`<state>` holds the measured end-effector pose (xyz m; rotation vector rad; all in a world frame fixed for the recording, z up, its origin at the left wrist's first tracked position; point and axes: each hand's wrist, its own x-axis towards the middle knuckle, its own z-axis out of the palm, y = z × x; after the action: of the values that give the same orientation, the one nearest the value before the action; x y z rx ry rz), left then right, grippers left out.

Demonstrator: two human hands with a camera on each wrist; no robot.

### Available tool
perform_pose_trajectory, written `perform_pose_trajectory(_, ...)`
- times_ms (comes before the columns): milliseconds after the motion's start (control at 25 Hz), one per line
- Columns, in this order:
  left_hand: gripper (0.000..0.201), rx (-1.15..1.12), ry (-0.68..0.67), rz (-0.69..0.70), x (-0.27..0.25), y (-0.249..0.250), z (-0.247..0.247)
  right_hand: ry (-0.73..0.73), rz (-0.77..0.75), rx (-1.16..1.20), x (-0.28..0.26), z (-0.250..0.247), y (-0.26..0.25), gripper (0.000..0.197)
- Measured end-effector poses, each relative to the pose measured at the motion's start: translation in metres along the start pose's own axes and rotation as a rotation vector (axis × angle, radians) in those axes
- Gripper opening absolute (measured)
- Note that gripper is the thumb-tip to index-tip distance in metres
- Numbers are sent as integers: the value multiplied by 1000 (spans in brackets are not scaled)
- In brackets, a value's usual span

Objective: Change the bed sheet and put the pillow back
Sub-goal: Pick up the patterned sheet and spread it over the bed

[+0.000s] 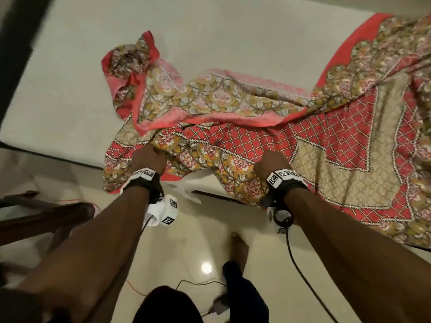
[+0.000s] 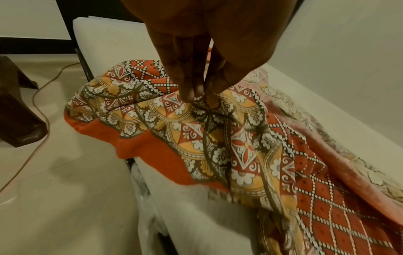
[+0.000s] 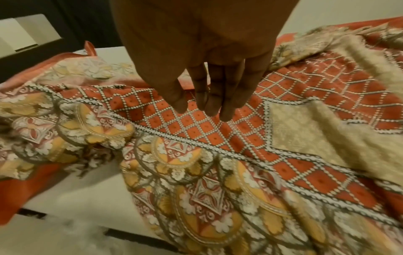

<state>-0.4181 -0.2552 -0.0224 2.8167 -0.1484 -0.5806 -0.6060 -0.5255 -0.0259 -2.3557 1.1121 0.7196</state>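
A red bed sheet [image 1: 338, 141] with gold scallop and diamond print lies partly spread over the right of a bare white mattress [image 1: 70, 78]. Its far side is folded back and bunched toward the middle. My left hand [image 1: 149, 157] is at the near edge. In the left wrist view its fingertips [image 2: 191, 93] and thumb pinch a gathered fold of the sheet [image 2: 218, 138]. My right hand [image 1: 270, 162] is a little to the right, with straight fingers [image 3: 224, 103] over the red diamond band of the sheet [image 3: 196, 155]. No pillow is in view.
A dark wooden piece of furniture [image 1: 46, 217] stands on the glossy tiled floor at the left. Thin cables [image 1: 198, 282] lie near my foot [image 1: 240, 248]. Loose clear plastic [image 1: 186, 192] hangs at the mattress's near edge. A dark bed frame [image 1: 21, 43] borders the far left.
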Motion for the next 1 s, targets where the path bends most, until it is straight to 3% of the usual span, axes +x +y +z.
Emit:
perform_pose_trajectory(200,30,-81,20,-55,67,-16,-23,44,-211,12,45,11,-108,40)
perform_pose_trajectory(280,37,-179,-38,-119,97,-25,-31,42,-249,33,62,11,-145,43)
perform_pose_trajectory(400,49,-248,-117,-145,147,-35,-38,28,-190,10,84,13,-180,45)
perform_pose_trajectory(520,30,-222,-243,-26,189,-32,-50,-20,-52,-19,97,10,-195,51)
perform_pose_trajectory(680,49,-597,-465,-36,245,-11,-67,-8,87,-23,112,-13,-200,36)
perform_pose_trajectory(880,61,-747,-446,9,292,62,-109,146,122,136,146,-64,-209,51)
perform_pose_trajectory(1000,53,-726,-399,45,312,105,-131,220,145,189,182,-105,-219,49)
